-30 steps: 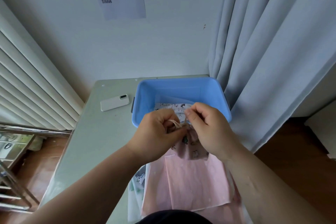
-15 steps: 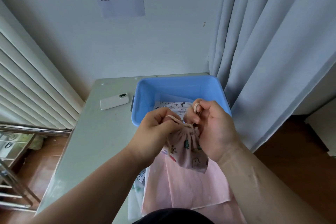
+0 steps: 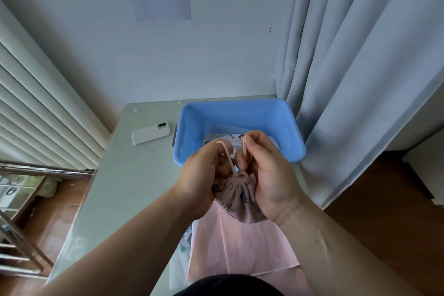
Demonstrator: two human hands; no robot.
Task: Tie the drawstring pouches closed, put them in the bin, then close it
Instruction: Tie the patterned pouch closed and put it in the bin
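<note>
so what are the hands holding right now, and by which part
The pink printed pouch, by its drawstring: left hand pinches one strand, right hand the other, just above the gathered mouth.

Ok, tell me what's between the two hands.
In the head view, the cinched pink pouch hangs between the left hand and right hand, each pinching its drawstring.
</note>
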